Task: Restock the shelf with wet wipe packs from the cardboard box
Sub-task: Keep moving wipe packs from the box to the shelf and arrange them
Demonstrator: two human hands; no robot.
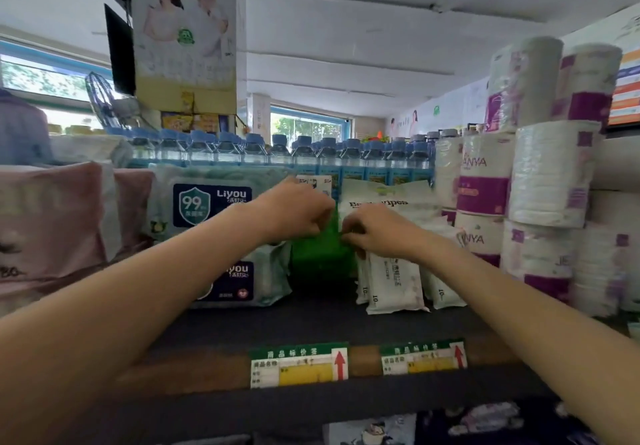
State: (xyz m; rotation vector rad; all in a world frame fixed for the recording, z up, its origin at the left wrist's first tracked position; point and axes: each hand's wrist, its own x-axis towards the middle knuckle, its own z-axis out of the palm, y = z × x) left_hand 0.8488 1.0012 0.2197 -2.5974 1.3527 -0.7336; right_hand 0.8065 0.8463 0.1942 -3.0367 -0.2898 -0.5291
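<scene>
1. Above the dark shelf board [311,326], both bare forearms reach in toward a green pack [320,250] standing upright at the middle of the row.
2. Left hand [298,209] has its fingers curled at the green pack's upper left edge; whether they pinch it I cannot tell.
3. Right hand [374,233] has its fingers curled at the green pack's right edge, seemingly pinching it.
4. Left of the green pack, pale mint wet wipe packs with navy labels [211,202] lie stacked.
5. Right of the green pack, small white wipe packs [394,281] stand upright, touching one another.
6. Further right of it stand wrapped white-and-purple tissue rolls [547,181].
7. Behind the green pack runs a row of blue-capped water bottles [311,153].
8. Below it, green-and-yellow price tags [299,365] hang on the shelf's front edge.
</scene>
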